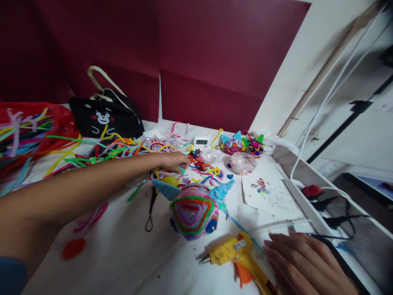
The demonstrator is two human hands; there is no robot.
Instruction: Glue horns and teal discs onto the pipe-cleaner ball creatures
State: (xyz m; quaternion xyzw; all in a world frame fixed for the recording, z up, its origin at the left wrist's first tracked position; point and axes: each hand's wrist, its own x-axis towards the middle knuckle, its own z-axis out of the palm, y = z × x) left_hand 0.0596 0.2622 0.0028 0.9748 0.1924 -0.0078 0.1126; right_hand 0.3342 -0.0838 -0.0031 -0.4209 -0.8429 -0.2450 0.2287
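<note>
My left hand (pixel 175 161) reaches across the table into the pile of pipe cleaners (pixel 144 149), fingers curled together. A small teal bit (pixel 183 170) shows at its fingertips; whether it is held I cannot tell. Nearer to me sits a round animal head (pixel 193 209) wrapped in coloured pipe cleaners, with two blue horn-like ears and a striped triangle on its front. To its right lies a yellow hot glue gun (pixel 233 254), nozzle towards the left. My right hand (pixel 307 262) rests beside the gun's handle, fingers stretched out, holding nothing visible.
Two decorated heads (pixel 242 144) stand at the back, near a clear ball (pixel 242 163) and a small digital clock (pixel 201 141). A black bag (pixel 106 116) and a red bag of pipe cleaners (pixel 61 123) stand left. Paper (pixel 273 196) and a power strip (pixel 319 205) are right.
</note>
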